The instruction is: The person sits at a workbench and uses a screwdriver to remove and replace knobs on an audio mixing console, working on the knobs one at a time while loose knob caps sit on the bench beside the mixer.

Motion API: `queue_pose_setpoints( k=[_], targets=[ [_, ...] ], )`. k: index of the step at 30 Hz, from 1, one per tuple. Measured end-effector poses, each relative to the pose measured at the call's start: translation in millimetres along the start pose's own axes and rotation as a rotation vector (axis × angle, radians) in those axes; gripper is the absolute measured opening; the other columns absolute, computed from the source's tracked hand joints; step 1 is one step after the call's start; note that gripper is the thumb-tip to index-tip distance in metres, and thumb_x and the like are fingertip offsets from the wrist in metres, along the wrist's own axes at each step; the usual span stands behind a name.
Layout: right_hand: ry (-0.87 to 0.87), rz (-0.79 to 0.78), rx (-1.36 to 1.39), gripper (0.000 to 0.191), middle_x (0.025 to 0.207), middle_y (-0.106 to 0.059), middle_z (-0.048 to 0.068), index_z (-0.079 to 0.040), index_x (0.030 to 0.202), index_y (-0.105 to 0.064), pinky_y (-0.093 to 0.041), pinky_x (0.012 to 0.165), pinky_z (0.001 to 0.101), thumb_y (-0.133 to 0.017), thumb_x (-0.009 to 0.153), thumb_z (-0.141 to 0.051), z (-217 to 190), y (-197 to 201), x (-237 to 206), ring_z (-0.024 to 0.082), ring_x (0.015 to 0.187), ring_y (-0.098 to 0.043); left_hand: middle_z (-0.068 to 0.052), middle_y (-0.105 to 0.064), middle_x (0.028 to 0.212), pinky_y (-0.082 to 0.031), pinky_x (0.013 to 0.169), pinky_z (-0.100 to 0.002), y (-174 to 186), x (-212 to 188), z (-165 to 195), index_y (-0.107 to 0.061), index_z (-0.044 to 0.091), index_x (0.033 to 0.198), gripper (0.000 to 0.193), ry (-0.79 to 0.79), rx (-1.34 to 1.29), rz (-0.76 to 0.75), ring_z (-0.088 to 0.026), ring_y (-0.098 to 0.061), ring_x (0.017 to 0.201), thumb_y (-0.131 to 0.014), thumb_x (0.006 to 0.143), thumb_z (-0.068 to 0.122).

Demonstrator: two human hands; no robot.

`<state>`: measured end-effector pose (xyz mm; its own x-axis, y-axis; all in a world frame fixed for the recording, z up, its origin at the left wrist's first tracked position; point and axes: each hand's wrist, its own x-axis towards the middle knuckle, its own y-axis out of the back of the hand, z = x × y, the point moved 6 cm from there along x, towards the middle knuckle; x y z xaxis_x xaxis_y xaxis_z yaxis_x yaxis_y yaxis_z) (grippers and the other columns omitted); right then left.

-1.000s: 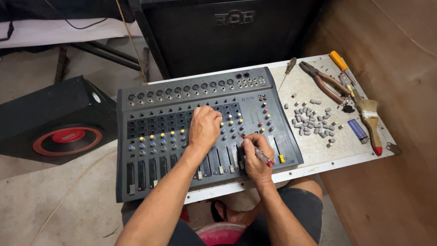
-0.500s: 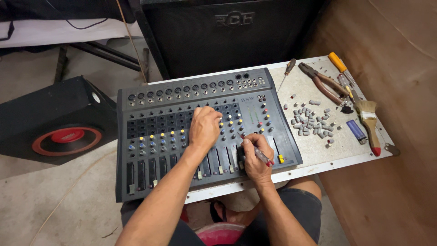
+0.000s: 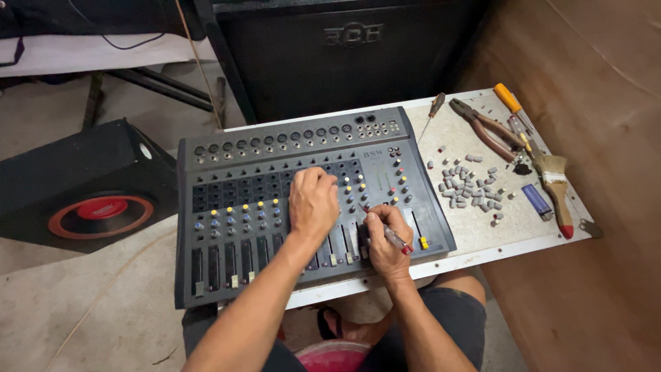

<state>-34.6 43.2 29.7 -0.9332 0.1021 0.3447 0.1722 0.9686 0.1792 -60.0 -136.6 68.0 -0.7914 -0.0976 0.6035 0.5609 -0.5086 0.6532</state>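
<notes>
Under my hands lies the mixer [image 3: 275,207]: my left hand [image 3: 313,202] rests curled on its knobs, my right hand [image 3: 384,234] grips a screwdriver [image 3: 394,238].

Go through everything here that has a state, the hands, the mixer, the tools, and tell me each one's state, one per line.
left hand: palm down, resting on the mixer's knobs
right hand: closed on a small screwdriver, tip at the panel
mixer: flat on the board, most knobs on
loose grey knobs: off, heaped on the board
pliers: lying slightly open
paintbrush: lying flat, unused
blue lighter: lying flat
</notes>
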Motion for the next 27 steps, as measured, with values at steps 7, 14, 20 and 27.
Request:
queue_pose_setpoints(
  k=[7, 14, 20, 27],
  targets=[
    [-0.006, 0.007, 0.003, 0.013, 0.077, -0.071, 0.006, -0.001, 0.096, -0.068, -0.054, 0.066, 0.0277, -0.065, 0.096, -0.014, 1, 0, -2, 0.011, 0.069, -0.064, -0.014, -0.066, 0.112, -0.045, 0.1, -0.048, 0, -29, 36, -0.073, 0.003, 0.104, 0.025, -0.058, -0.039, -0.046, -0.036, -0.058, 0.109, -0.074, 0.08, 0.01],
    [-0.026, 0.018, 0.014, 0.014, 0.078, -0.071, 0.005, -0.002, 0.097, -0.068, -0.053, 0.065, 0.028, -0.066, 0.097, -0.016, -5, 0, 1, 0.011, 0.069, -0.062, -0.016, -0.065, 0.118, -0.042, 0.102, -0.05, -1, -32, 42, -0.071, 0.003, 0.109, 0.033, -0.078, 0.006, -0.099, -0.037, -0.056, 0.111, -0.077, 0.078, 0.014],
    [0.011, 0.074, -0.052, 0.013, 0.079, -0.07, 0.007, -0.002, 0.099, -0.069, -0.052, 0.065, 0.0282, -0.067, 0.097, -0.014, -9, 21, 4, 0.012, 0.068, -0.062, -0.015, -0.065, 0.12, -0.041, 0.105, -0.052, -3, -32, 42, -0.071, 0.003, 0.11, 0.036, -0.087, 0.01, -0.123, -0.037, -0.055, 0.114, -0.079, 0.078, 0.016],
    [0.197, 0.168, -0.217, 0.011, 0.093, -0.073, 0.012, -0.001, 0.103, -0.07, -0.055, 0.079, 0.0322, -0.068, 0.099, -0.011, -2, 60, 8, 0.02, 0.085, -0.071, -0.022, -0.06, 0.123, -0.038, 0.105, -0.055, -4, -39, 59, -0.072, 0.001, 0.107, 0.039, -0.104, 0.001, -0.099, -0.043, -0.052, 0.118, -0.081, 0.075, 0.021]
  ],
)
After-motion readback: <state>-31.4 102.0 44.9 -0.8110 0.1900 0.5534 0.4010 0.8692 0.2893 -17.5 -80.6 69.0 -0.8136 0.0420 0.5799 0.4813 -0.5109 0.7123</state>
